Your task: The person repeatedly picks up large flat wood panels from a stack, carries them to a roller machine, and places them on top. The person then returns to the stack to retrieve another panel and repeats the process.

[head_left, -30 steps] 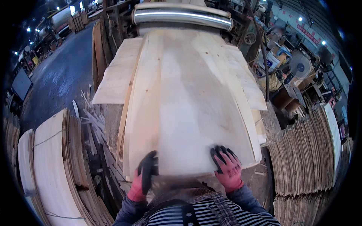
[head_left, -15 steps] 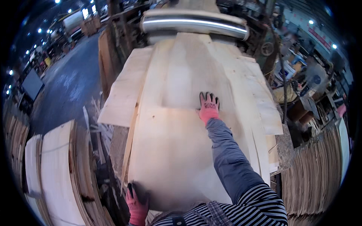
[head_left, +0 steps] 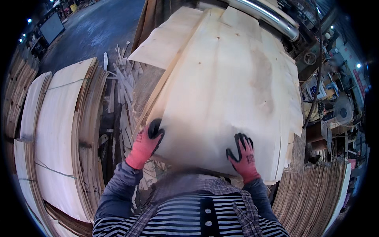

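We see the broad, pale wood-veneer sheet at 12 o'clock. At its 8 o'clock, our pink-and-black-gloved left hand has bent fingers, grip undeterminable; toward 5 o'clock, our pink-and-black-gloved right hand rests spread, ungripping.

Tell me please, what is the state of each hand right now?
Left hand: partly curled at the left edge of the wood sheet; whether it grips cannot be told.
Right hand: open, over the same wood sheet.

Veneer before roller — bundles left, stack right
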`<state>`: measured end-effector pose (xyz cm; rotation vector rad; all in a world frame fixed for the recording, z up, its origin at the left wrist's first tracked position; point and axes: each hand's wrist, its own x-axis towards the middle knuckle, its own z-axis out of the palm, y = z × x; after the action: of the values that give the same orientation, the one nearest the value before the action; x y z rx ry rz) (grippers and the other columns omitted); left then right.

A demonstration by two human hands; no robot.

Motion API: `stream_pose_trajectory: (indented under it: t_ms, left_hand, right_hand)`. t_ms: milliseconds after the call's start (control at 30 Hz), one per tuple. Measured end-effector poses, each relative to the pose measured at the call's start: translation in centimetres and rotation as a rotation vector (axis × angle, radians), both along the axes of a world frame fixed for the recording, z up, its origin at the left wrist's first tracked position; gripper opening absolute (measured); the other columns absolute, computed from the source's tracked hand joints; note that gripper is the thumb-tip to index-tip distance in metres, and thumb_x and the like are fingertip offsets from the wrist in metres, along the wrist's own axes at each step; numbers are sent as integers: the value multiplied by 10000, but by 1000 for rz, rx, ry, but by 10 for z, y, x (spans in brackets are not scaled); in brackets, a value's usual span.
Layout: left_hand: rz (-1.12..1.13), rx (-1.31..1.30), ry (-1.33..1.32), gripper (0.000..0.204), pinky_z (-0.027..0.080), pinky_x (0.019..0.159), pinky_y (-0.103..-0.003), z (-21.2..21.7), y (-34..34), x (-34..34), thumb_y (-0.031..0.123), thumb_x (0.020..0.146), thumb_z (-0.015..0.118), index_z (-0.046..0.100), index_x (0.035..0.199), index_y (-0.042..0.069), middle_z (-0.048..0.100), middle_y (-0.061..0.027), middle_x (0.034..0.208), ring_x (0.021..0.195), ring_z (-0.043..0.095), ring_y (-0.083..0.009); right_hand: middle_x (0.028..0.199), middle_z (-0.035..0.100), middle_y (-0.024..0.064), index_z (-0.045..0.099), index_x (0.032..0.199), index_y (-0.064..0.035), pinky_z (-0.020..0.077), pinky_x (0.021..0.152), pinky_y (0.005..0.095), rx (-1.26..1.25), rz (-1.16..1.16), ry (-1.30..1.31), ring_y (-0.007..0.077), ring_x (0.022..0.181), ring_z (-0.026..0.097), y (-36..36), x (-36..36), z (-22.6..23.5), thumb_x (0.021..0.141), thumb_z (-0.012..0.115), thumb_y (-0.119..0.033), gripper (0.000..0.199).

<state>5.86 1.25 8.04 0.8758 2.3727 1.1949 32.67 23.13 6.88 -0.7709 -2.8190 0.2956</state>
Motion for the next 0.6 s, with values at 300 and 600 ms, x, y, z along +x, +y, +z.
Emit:
stream_pose_trajectory:
  t_ms: [300,600]
  left_hand:
    - [-310,482,-753,333,450,751,-236,115,20,-5,166,812,587,549,1088,-16,614,-65,941,832,586,-117]
    - [-288,111,215,418,339,960,-342,-79,-57,-93,183,873,464,406,1249,8,460,-166,1232,1132,436,-299]
  right_hand:
    - [1314,335,212,407,1245,-44,234,1015,496,93,-140,134,406,1214,297,-62,73,-21,601,704,-230,733]
    - [1189,474,119,523,1156,-145,352,933,425,83,-71,-125,319,1060,459,-79,34,105,596,656,-240,583]
